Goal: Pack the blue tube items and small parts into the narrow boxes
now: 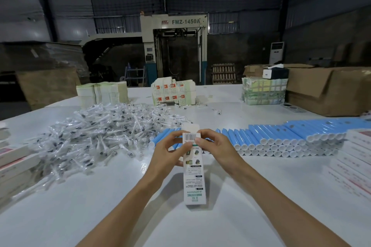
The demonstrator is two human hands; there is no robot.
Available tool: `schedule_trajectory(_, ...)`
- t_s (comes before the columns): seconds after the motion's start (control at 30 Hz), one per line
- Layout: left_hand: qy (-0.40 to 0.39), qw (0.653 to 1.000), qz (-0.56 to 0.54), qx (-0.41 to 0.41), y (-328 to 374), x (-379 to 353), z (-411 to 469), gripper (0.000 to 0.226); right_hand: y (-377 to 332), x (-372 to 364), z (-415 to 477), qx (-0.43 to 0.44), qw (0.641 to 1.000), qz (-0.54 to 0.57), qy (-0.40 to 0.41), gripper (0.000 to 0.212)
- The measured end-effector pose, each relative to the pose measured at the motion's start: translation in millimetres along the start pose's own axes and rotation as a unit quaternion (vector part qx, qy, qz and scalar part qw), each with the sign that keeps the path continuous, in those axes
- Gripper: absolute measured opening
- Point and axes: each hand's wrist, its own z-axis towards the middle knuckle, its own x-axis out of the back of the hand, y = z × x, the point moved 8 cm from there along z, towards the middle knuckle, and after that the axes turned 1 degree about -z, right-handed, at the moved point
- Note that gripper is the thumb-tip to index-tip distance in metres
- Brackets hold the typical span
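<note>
Since the narrow box (194, 182) needs a steady hold while its far end is worked, both hands grip it near that end. The left hand (170, 151) curls round its left edge with the thumb on the printed top face. The right hand (213, 146) pinches the right edge, with the thumb pressed just below the barcode. The box runs lengthwise from 6 o'clock to 12 o'clock, with its near end low over the table (261, 196). Its end flap (190, 127) stands open just past the fingertips at 12 o'clock. I judge that the box is about to be either filled or closed. Whether anything is inside cannot be told.

Just behind the hands, the blue tubes (281, 138) lie stacked in a row from 12 o'clock round to 3 o'clock. Their white caps face the person, probably so the right hand can draw one out easily. The small parts (96, 136), each in a clear wrapper, are heaped at 10 o'clock, near the left hand.

Farther out at 12 o'clock, bundles of flat box blanks (172, 91) stand on the table's far side. Stacks of boxes lie at the right edge (359, 156) at 3 o'clock. More boxes lie at 9 o'clock.
</note>
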Motion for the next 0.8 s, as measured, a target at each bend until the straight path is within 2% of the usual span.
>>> schedule_trajectory(0.13, -0.005, 1.0, -0.004, 0.009, -2, 4, 0, 0.032, -1, -1, -3, 0.0, 1.0, 0.003, -0.025, 0.023)
schedule_trajectory(0.2, -0.016, 1.0, -0.009, 0.012, -1, 4, -1, 0.037, 1, 2, -2, -0.018, 0.999, 0.037, 0.009, 0.032)
schedule_trajectory(0.3, -0.056, 0.998, 0.003, 0.013, 0, -4, -3, 0.043, 8, 14, 0, -0.08, 0.988, 0.1, 0.089, 0.034)
schedule_trajectory(0.37, -0.083, 0.996, 0.013, 0.015, -1, -12, -5, 0.041, 11, 18, 0, -0.101, 0.987, 0.088, 0.093, 0.039)
schedule_trajectory(0.47, -0.088, 0.996, 0.012, 0.012, 0, -17, -6, 0.039, 5, 18, 2, -0.058, 0.997, 0.029, 0.052, 0.021)
schedule_trajectory(0.8, -0.069, 0.997, 0.023, 0.009, 0, -10, -9, 0.036, -16, 17, 1, 0.01, 0.997, -0.068, 0.023, 0.024)
